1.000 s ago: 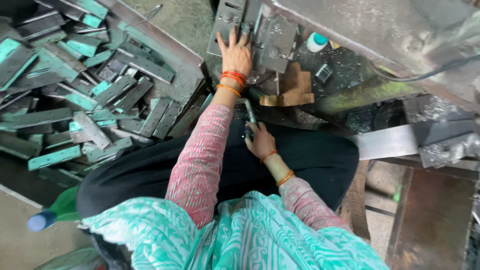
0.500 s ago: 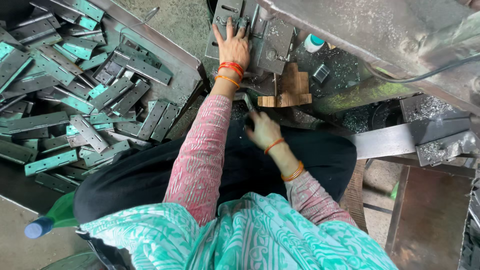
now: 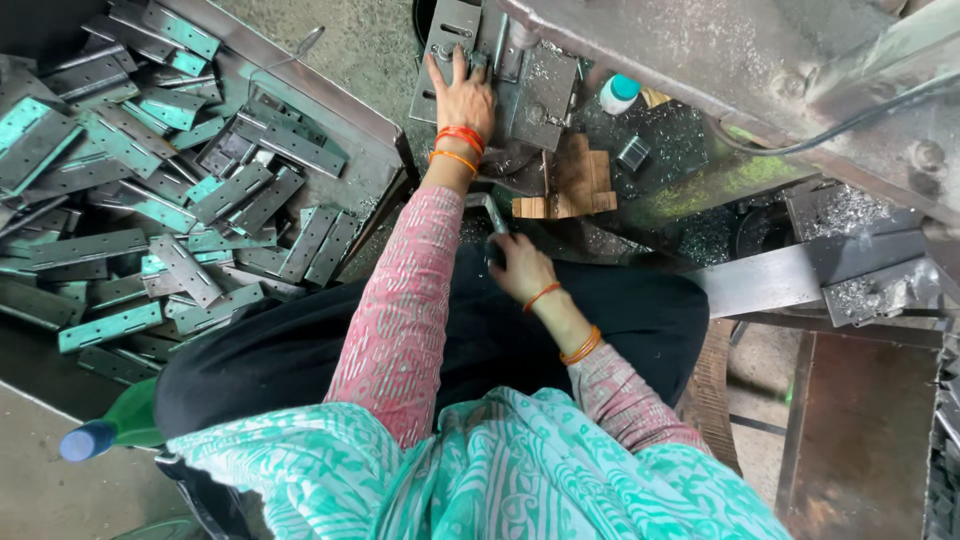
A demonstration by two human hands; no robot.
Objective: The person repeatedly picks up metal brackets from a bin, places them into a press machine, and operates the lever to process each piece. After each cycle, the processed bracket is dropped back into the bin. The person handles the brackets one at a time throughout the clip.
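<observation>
Big tray (image 3: 340,110) on the left is loaded with metal hinge plates (image 3: 150,200), so plenty left to do. Left hand (image 3: 462,95) presses flat, fingers spread, on a plate (image 3: 450,40) at the press. Right hand (image 3: 520,268) grips a small handle (image 3: 492,212).

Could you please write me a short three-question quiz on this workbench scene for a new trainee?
1. True or false: the left hand rests flat on the grey metal plate on the machine bed.
2. What does the right hand grip?
3. Where does the pile of perforated metal strips lie: A) in the tray at the person's left, B) on the wooden block, C) on the lap?

Key: 1 true; 2 a small metal lever; 3 A.
</observation>
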